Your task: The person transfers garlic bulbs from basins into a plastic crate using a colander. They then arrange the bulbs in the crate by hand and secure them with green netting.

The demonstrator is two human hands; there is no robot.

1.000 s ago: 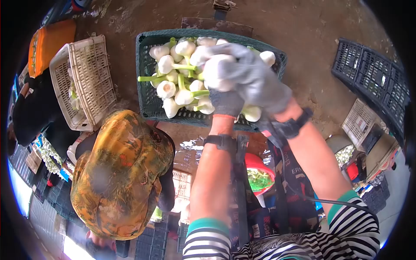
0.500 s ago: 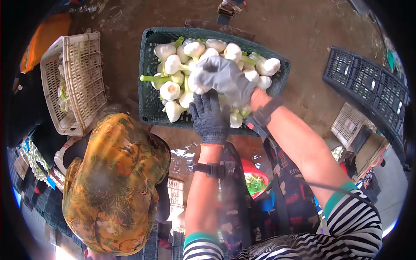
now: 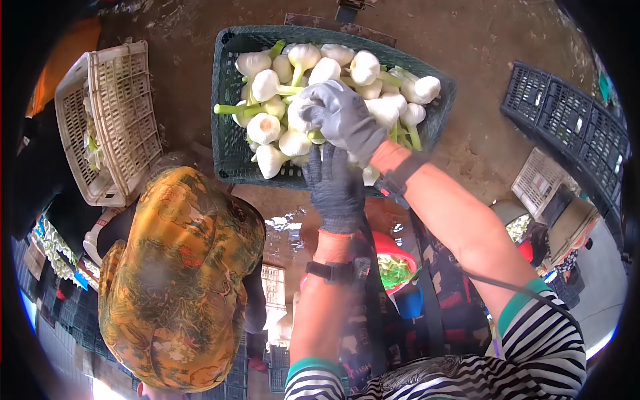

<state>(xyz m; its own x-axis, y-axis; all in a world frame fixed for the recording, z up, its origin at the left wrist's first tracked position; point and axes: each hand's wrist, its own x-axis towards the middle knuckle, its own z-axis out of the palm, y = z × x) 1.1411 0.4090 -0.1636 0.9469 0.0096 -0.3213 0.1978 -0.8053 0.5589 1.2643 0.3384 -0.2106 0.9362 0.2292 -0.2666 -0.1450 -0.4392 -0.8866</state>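
A dark green plastic crate (image 3: 230, 157) is heaped with white garlic bulbs (image 3: 264, 128) on pale green stems. Above the heap is my right hand (image 3: 347, 120) in a grey glove, its fingers curled round a garlic bulb (image 3: 299, 115) that shows at their left side. The glove hides part of that bulb. My left hand (image 3: 331, 187), in a black glove, is over the crate's near rim. Its fingers stretch forward toward the bulbs, apart from one another, with nothing visible in them.
To the left, a person in a yellow-orange patterned garment (image 3: 180, 280) bends low beside me. A white crate (image 3: 127, 120) stands on its side at far left. Black crates (image 3: 567, 123) are at the right. A red basin (image 3: 383, 243) with green pieces sits below my arms.
My left hand has drawn back toward me and slightly right, away from the bulb its fingertips were near. My right hand remains curled over the heap, slightly farther right.
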